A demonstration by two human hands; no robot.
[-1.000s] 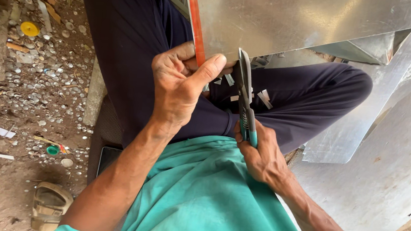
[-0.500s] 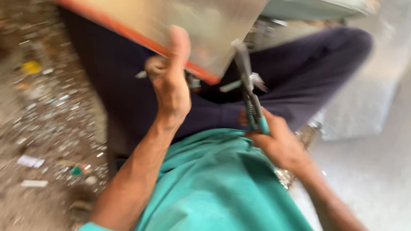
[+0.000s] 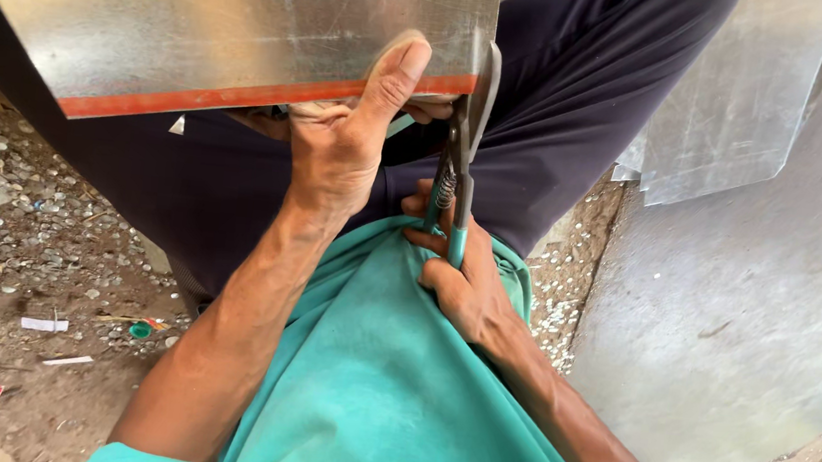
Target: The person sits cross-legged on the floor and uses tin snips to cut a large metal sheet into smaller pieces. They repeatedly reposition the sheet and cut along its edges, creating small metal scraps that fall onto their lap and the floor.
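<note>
Fingers of our left hand (image 3: 339, 149) pinch the metal sheet (image 3: 230, 23) at its orange edge (image 3: 243, 99), thumb on top, steadying it over our lap; our right hand (image 3: 461, 281) grips the tin snips (image 3: 460, 155), whose blades meet the sheet's corner.

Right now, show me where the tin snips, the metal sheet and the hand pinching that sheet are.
tin snips (image 3: 459, 236), head view, on the green handle.
metal sheet (image 3: 231, 13), head view, on its bare shiny face.
left hand (image 3: 339, 149), head view, on its back.
</note>
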